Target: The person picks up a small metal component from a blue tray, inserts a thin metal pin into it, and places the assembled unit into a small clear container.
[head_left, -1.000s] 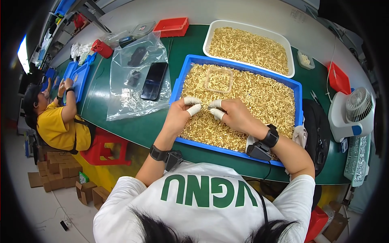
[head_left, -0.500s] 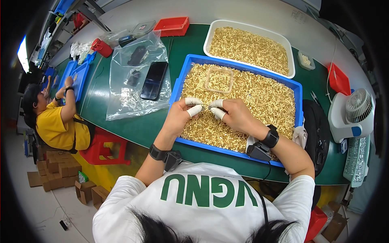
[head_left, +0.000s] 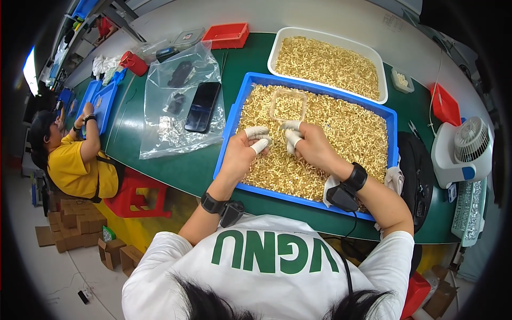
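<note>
My left hand (head_left: 240, 154) and my right hand (head_left: 314, 146) hover a little apart over a blue tray (head_left: 396, 140) filled with small gold-coloured metal pieces (head_left: 346, 133). White covers sit on the thumb and some fingertips of each hand. Thumb and fingers of the left are pressed together; whatever is between them is too small to make out. The right hand's fingers are bent in against its thumb, and their contents are likewise hidden. Just beyond the fingertips, a small clear square box (head_left: 305, 106) rests on the pieces, with more of them inside.
Behind stands a white tub (head_left: 382, 80) of similar pieces. To the left, a black phone (head_left: 203, 106) lies on a clear plastic bag (head_left: 154, 117). A black bag (head_left: 413, 170) and a white fan (head_left: 464, 152) are at right. Another person (head_left: 80, 165) sits far left.
My hands, whose fingertips were almost touching, have drawn apart. The right hand has risen slightly toward the clear box, and the left has shifted a little to the right.
</note>
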`<state>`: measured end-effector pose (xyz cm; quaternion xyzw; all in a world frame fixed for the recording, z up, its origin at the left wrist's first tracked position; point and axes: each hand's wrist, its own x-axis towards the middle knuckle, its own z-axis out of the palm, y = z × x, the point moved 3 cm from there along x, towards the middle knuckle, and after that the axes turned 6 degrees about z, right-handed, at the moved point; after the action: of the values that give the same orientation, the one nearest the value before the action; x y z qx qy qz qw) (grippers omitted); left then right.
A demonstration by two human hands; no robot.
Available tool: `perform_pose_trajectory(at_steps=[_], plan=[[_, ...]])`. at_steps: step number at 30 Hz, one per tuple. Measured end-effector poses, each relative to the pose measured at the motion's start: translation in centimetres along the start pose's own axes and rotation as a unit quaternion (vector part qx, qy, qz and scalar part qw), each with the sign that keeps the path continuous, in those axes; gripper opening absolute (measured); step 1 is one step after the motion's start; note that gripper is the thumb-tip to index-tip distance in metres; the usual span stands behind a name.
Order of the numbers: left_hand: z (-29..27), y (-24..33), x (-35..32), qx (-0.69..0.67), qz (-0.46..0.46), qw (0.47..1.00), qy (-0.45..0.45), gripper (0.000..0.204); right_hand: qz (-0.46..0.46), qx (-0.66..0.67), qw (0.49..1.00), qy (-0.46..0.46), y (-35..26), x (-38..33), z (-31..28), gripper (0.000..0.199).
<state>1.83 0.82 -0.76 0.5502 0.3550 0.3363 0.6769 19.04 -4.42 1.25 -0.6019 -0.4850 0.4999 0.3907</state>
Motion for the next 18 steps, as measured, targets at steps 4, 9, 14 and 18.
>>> perform_pose_trajectory(at_steps=[4,9,14,18], plan=[[-0.6,-0.4,0.0,-0.009,-0.015,1.000,0.002,0.019,0.037,0.018,0.999,0.031,0.8,1.0,-1.1,0.021],[-1.7,-1.1,0.2,-0.079,-0.034,0.996,0.005,0.018,-0.035,-0.070,0.996,-0.029,-0.5,-0.2,0.4,0.019],[-1.6,-0.9,0.2,-0.190,-0.040,0.981,-0.020,0.018,-0.193,-0.196,0.961,0.009,0.0,-0.5,1.2,0.017],[-1.5,-0.8,0.0,-0.197,-0.045,0.979,-0.021,0.018,-0.188,-0.187,0.964,0.013,0.0,-0.4,1.1,0.016]])
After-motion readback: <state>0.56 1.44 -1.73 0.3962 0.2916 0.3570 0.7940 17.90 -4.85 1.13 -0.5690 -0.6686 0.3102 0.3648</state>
